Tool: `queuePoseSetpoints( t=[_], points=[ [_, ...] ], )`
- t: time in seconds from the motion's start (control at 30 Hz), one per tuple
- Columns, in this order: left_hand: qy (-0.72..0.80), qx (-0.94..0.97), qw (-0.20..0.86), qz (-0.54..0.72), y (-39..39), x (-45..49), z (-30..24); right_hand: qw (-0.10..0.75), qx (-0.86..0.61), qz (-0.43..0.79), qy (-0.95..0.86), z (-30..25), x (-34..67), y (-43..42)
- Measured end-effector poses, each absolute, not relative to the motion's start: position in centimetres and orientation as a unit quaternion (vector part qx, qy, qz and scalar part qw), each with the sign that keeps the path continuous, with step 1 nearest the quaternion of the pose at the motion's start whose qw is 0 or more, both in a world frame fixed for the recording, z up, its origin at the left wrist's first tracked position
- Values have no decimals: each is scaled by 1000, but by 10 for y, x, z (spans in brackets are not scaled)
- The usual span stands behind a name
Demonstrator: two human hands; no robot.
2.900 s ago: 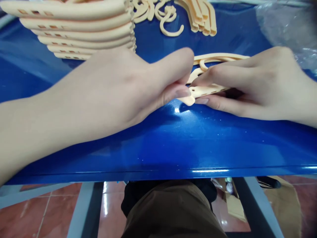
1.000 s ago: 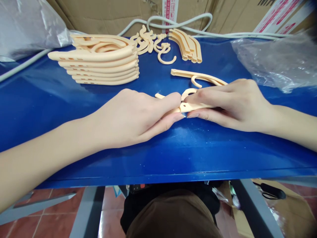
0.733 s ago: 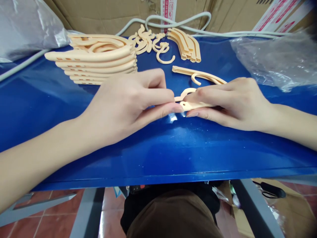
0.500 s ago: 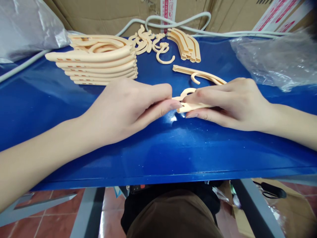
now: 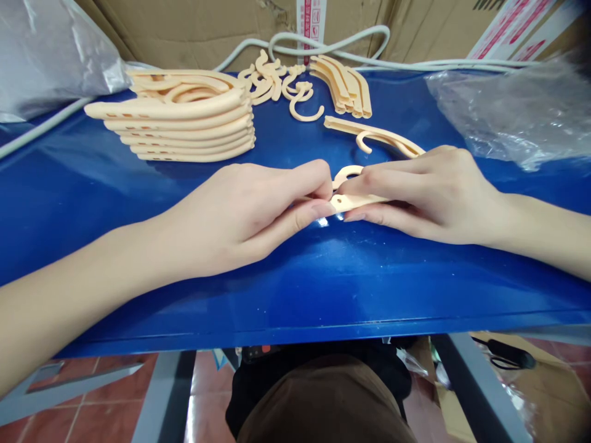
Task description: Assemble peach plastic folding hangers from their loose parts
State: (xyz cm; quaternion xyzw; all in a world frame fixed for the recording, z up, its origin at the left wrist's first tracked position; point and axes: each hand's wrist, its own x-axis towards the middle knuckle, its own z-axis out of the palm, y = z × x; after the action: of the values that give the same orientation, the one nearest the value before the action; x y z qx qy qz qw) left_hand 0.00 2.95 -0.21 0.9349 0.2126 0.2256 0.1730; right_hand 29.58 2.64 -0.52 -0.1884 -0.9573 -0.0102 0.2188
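Between my two hands is a cream plastic hanger piece (image 5: 357,201) with a small round hole near its left end. My left hand (image 5: 258,212) pinches that end between thumb and bent forefinger. Around its right part my right hand (image 5: 429,194) is closed, hiding much of it. A curved cream hook (image 5: 346,175) shows just behind the piece, partly covered by my fingers. Beyond my right hand lies another cream hanger part (image 5: 369,130) with a hook beside it.
Stacked hangers (image 5: 180,126) sit at the left of the blue table (image 5: 295,295). Loose hooks (image 5: 265,80) and a pile of curved arms (image 5: 344,86) lie at the back. Clear plastic (image 5: 498,117) rests at right, a white cable (image 5: 425,63) along the cartons (image 5: 184,31).
My left hand has shifted slightly down, and its fingers press closer over the end of the piece. The small hole now shows more plainly. My right hand has stayed nearly still.
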Motion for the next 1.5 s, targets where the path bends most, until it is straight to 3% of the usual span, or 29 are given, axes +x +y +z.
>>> queuePoseSetpoints(
  t=[0.93, 1.5],
  points=[
    [283, 934, 178, 128, 23, 8, 13, 200, -202, -80, -955, -6, 297, 24],
    [226, 938, 197, 176, 30, 5, 3, 182, -188, -78, -962, -5, 293, 26]
  ],
)
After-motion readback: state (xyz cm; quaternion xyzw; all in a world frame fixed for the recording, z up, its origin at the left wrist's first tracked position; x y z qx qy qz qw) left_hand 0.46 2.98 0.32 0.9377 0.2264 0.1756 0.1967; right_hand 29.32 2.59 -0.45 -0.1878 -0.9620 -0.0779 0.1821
